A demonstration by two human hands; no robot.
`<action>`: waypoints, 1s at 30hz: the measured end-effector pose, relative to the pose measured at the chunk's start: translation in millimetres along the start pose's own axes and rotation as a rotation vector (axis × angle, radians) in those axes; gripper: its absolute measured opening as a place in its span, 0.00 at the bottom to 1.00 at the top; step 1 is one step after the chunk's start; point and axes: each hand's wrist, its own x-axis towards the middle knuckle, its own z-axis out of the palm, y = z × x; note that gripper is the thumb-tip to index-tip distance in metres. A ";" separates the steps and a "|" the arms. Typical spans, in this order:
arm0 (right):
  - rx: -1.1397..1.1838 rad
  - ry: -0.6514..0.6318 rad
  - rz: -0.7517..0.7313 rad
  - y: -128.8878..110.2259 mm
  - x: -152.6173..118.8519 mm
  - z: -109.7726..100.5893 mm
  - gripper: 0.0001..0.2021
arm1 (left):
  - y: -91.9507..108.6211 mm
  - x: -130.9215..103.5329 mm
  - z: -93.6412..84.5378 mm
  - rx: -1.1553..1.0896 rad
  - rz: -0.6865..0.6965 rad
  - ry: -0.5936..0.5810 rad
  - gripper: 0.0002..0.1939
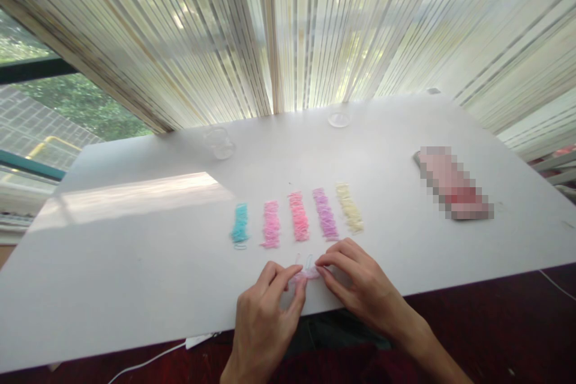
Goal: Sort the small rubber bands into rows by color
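Observation:
My left hand (272,306) is closed, thumb and fingertips pinching the left end of a small pale pink-lilac bunch of thin loops (311,274). My right hand (355,273) pinches the right end of it near the table's front edge. A thin teal loop (309,261) stands up between the fingertips; the kind of loop is too small to tell. Just beyond lie upright columns of similar small pieces: teal (240,223), pink (271,224), coral pink (299,216), purple (325,214) and pale yellow (349,207). One teal loop (240,246) lies apart below its column.
On the white table (157,276), clear plastic containers (220,144) stand at the back left and a clear round lid or dish (339,119) at the back. A flat pixelated pinkish object (454,183) lies to the right. Striped curtains (288,30) hang behind the table.

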 end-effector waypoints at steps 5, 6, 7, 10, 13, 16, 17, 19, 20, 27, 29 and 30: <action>0.021 0.032 0.012 -1.5 0.9 -0.5 0.06 | 2.6 3.7 0.9 -0.058 0.010 0.002 0.11; 0.021 0.034 0.013 -1.8 1.1 -0.5 0.06 | 3.3 4.1 1.1 -0.067 0.007 0.002 0.11; 0.021 0.035 0.015 -2.0 1.2 -0.4 0.06 | 3.8 4.4 1.1 -0.074 0.001 -0.003 0.10; 0.019 0.035 0.026 -2.0 0.7 -0.5 0.05 | 1.9 4.4 -0.9 -0.084 -0.013 -0.017 0.10; 0.018 0.028 0.045 -0.6 -1.0 -1.0 0.06 | -9.6 4.5 -9.1 -0.062 -0.042 -0.004 0.09; 0.023 0.018 0.060 1.6 -2.7 -1.3 0.06 | -29.0 6.3 -21.6 0.001 -0.077 0.051 0.09; 0.025 0.014 0.061 2.4 -3.0 -1.3 0.06 | -35.3 7.2 -25.6 0.023 -0.079 0.062 0.09; 0.026 0.005 0.062 3.7 -3.3 -1.0 0.06 | -44.8 9.2 -31.5 0.052 -0.095 0.068 0.09; 0.025 0.004 0.061 4.2 -3.2 -0.8 0.06 | -47.4 10.1 -33.2 0.056 -0.096 0.067 0.09; 0.023 0.058 0.035 -1.9 0.2 2.4 0.05 | -33.4 12.7 -28.2 -0.029 -0.056 0.050 0.07; 0.040 0.089 0.028 -5.8 2.8 4.8 0.06 | -26.7 13.1 -24.7 -0.069 -0.040 0.037 0.06; 0.052 0.102 0.027 -7.4 4.3 6.2 0.07 | -23.8 13.4 -22.9 -0.088 -0.032 0.028 0.06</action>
